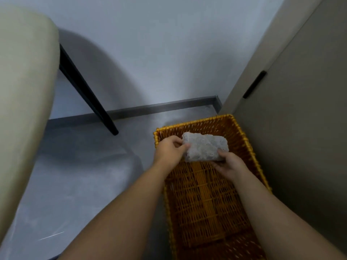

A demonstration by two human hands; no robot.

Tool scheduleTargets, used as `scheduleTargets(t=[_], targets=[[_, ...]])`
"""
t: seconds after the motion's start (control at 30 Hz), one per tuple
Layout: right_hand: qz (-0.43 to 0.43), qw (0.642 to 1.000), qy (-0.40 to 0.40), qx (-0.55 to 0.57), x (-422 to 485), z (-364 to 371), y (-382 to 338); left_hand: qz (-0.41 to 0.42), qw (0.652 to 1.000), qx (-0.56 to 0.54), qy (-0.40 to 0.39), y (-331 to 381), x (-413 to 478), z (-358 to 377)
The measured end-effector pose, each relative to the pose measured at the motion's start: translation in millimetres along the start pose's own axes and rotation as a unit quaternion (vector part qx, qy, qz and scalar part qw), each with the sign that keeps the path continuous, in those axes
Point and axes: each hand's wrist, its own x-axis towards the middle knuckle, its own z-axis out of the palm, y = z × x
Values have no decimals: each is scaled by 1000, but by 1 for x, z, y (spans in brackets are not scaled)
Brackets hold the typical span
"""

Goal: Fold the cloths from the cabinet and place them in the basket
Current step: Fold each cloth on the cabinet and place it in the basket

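A pale wall point(159, 44) fills the far side, with a grey floor point(84, 184) below it and a dark baseboard point(159, 106) along the join. A beige cabinet point(300, 128) stands on the right, with a dark slot handle point(254, 84) on its front. On the left is a beige chair point(24, 91), and its black leg point(88, 94) slants down to the floor near the baseboard.

An orange wicker basket point(193, 122) sits on the floor just beside the cabinet, running from the near edge of the view toward the far wall. Its woven bottom shows bare between the two forearms.

Both arms reach forward over the basket. The left hand point(169, 149) is at the basket's far left corner, and its fingers and thumb pinch the left end of the cloth point(204, 147). The right hand point(231, 164) grips the cloth's near right corner, with the thumb on top and the fingers curled beneath.

The cloth is a grey, fuzzy, folded bundle, held between the hands at the far end of the basket, inside the line of its rim. Whether it touches the bottom cannot be told.
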Motion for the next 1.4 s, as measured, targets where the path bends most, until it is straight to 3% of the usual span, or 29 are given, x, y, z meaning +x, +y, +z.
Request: scheduleTargets(t=[0.07, 0.13, 0.2, 0.27, 0.3, 0.37, 0.43, 0.53, 0.63, 0.73, 0.9, 1.07, 1.13, 1.27, 1.4], targets=[[-26, 998, 25, -49, 5, 3, -1, 35, 989, 100, 104, -10, 0, -15], [-50, 992, 45, -108, 12, 7, 1, 8, 980, 103, 168, -26, 2, -25], [-66, 982, 65, -163, 19, 14, 7, -116, 988, -55, 84, -39, 3, -28], [-68, 976, 67, -197, 26, 25, 16, -228, 955, -181, -59, -45, -2, -23], [-65, 973, 61, -212, 30, 31, 22, -236, 950, -171, -110, -46, -6, -22], [-69, 959, 51, -272, 39, 40, 33, -211, 960, -137, -125, -48, -7, -20], [-97, 920, 35, -378, 46, 46, 39, -196, 964, -123, -127, -46, -5, -20], [-146, 831, 7, -537, 51, 56, 33, -183, 970, -103, -125, -49, -4, -19], [-142, 759, -60, -632, 56, 70, 23, -180, 971, -96, -127, -52, -2, -18], [-177, 727, -127, -651, 59, 83, 33, -172, 973, -98, -122, -54, 0, -17], [-390, 667, -39, -634, 65, 68, 75, -171, 973, -100, -116, -54, 1, -16], [-492, 517, -27, -700, 63, 45, 94, -167, 974, -101, -112, -56, 4, -15], [-468, 510, -46, -720, 66, 39, 98, -166, 975, -101, -105, -58, 6, -14], [-426, 528, -120, -724, 63, 41, 98, -165, 977, -90, -101, -59, 6, -13], [-317, 540, -193, -755, 58, 42, 94, -172, 975, -100, -97, -58, 5, -13]])
